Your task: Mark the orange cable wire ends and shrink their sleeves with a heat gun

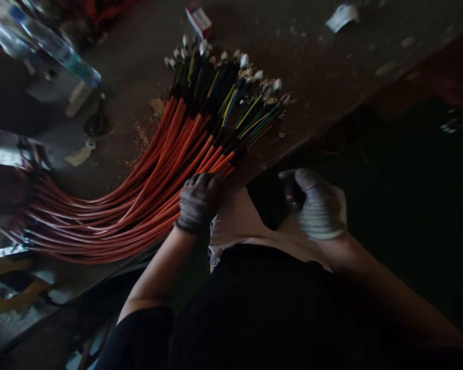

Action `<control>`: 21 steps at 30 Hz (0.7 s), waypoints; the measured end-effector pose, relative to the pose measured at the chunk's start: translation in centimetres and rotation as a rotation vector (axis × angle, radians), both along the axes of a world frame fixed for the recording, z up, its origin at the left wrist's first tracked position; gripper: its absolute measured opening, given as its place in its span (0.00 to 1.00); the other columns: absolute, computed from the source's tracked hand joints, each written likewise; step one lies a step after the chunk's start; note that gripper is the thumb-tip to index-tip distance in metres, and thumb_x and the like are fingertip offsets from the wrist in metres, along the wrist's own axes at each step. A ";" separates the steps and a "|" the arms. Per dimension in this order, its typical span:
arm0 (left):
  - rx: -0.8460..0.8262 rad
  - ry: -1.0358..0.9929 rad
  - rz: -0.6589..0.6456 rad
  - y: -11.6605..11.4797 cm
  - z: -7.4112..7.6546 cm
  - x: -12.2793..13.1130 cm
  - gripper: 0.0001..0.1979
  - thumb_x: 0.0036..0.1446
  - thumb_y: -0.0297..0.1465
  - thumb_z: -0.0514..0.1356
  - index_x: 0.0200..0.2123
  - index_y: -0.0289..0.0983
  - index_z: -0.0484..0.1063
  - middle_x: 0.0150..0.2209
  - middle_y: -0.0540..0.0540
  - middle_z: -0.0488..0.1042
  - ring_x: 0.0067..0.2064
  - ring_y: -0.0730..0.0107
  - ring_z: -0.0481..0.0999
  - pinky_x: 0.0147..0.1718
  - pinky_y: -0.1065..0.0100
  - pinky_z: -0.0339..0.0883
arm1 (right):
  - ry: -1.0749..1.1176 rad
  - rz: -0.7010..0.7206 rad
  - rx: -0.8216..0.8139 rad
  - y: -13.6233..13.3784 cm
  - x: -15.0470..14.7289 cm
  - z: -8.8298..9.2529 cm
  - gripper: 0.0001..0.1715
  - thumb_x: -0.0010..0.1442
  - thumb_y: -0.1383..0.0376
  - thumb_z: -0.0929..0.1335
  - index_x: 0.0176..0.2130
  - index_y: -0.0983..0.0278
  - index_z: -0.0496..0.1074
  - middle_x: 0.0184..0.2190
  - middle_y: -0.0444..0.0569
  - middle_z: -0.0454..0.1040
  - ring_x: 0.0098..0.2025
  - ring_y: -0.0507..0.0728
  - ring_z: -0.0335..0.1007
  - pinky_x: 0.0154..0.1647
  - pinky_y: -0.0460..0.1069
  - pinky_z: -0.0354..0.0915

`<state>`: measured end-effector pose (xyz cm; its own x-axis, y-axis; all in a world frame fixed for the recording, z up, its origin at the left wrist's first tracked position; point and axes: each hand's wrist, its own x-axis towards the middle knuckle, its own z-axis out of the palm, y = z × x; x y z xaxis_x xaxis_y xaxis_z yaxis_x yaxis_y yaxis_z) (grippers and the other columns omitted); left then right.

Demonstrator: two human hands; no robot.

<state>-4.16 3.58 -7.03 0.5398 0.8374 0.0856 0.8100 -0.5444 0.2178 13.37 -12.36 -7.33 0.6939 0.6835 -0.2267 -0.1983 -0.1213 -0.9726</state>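
A thick bundle of orange cables [150, 174] curves across the dark table. Black sleeves, yellow-green and blue wires and white connectors [244, 60] show at its upper end. My left hand [198, 200], in a grey glove, closes over the cables at the bundle's near edge, below the black sleeves. Apart from the bundle, to the right, my right hand [319, 205] hangs over my lap in a pale ribbed glove. Its fingers are curled, and a dark patch lies in the curl; whether that is an object or a fingertip is unclear.
On the table [312, 61] lie a small red and white box [199, 21] and a pale scrap [342, 18]. A plastic bottle [67, 56] and a tagged dark item [95, 122] lie to the left. A yellow tape roll [19, 298] sits lower left. The table edge runs diagonally.
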 end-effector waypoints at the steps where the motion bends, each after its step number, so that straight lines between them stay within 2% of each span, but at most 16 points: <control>1: 0.052 0.035 -0.138 -0.2 0.3 1.1 0.13 0.62 0.37 0.62 0.45 0.38 0.81 0.40 0.41 0.79 0.45 0.60 0.78 0.45 0.65 0.73 | 0.050 -0.004 0.019 -0.1 -0.1 0.1 0.19 0.62 0.50 0.66 0.36 0.60 0.76 0.21 0.43 0.65 0.22 0.50 0.61 0.20 0.46 0.56; 3: 0.165 0.135 -0.278 -0.5 0.4 2.6 0.16 0.63 0.34 0.61 0.52 0.39 0.78 0.43 0.39 0.79 0.44 0.58 0.78 0.43 0.63 0.71 | 0.056 0.023 0.053 -0.7 0.4 -0.2 0.16 0.61 0.51 0.68 0.36 0.60 0.78 0.23 0.43 0.69 0.26 0.51 0.65 0.23 0.46 0.60; 7: 0.273 0.223 -0.270 -1.0 -1.0 2.4 0.20 0.65 0.31 0.57 0.59 0.40 0.72 0.50 0.37 0.77 0.47 0.59 0.76 0.41 0.64 0.70 | -0.027 0.015 0.074 -1.4 3.0 -2.2 0.11 0.63 0.55 0.69 0.39 0.57 0.78 0.26 0.43 0.75 0.28 0.52 0.70 0.29 0.49 0.68; 9: 0.311 0.185 -0.221 -1.3 -1.7 1.6 0.18 0.65 0.31 0.58 0.57 0.41 0.74 0.47 0.38 0.78 0.45 0.59 0.76 0.40 0.65 0.69 | -0.136 0.032 0.088 -1.0 4.4 -3.1 0.10 0.64 0.56 0.68 0.42 0.56 0.78 0.31 0.45 0.79 0.32 0.55 0.75 0.36 0.53 0.72; 12: 0.358 0.091 -0.157 -1.7 -1.8 0.8 0.14 0.64 0.32 0.59 0.50 0.40 0.79 0.38 0.40 0.78 0.39 0.61 0.75 0.38 0.64 0.69 | -0.431 0.157 0.136 0.6 6.0 -3.2 0.10 0.65 0.58 0.67 0.44 0.53 0.78 0.41 0.48 0.81 0.44 0.61 0.78 0.48 0.59 0.73; 14: 0.355 0.000 -0.145 -1.7 -1.1 0.7 0.13 0.64 0.34 0.59 0.47 0.39 0.80 0.37 0.41 0.79 0.38 0.63 0.76 0.38 0.65 0.69 | -0.639 0.268 0.161 2.3 6.8 -2.8 0.12 0.66 0.61 0.66 0.45 0.53 0.78 0.45 0.49 0.81 0.48 0.63 0.77 0.52 0.61 0.71; 17: 0.291 -0.121 -0.116 -1.1 0.8 0.9 0.10 0.62 0.34 0.61 0.43 0.39 0.81 0.36 0.43 0.79 0.38 0.66 0.77 0.37 0.68 0.70 | -0.849 0.399 0.169 5.2 7.5 -2.3 0.16 0.68 0.64 0.63 0.47 0.55 0.78 0.48 0.51 0.80 0.51 0.63 0.75 0.54 0.61 0.70; 21: 0.107 -0.120 -0.066 0.7 3.5 0.8 0.10 0.58 0.34 0.64 0.41 0.39 0.81 0.35 0.46 0.80 0.36 0.68 0.78 0.37 0.69 0.72 | -1.025 0.484 0.148 8.6 7.3 -2.8 0.18 0.67 0.66 0.62 0.52 0.60 0.75 0.53 0.55 0.76 0.55 0.65 0.71 0.54 0.61 0.68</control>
<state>-3.34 4.24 -3.51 0.5741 0.7830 0.2395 0.7434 -0.6211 0.2484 20.71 -3.73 -10.09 0.1622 0.9024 0.3992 0.7332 0.1605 -0.6608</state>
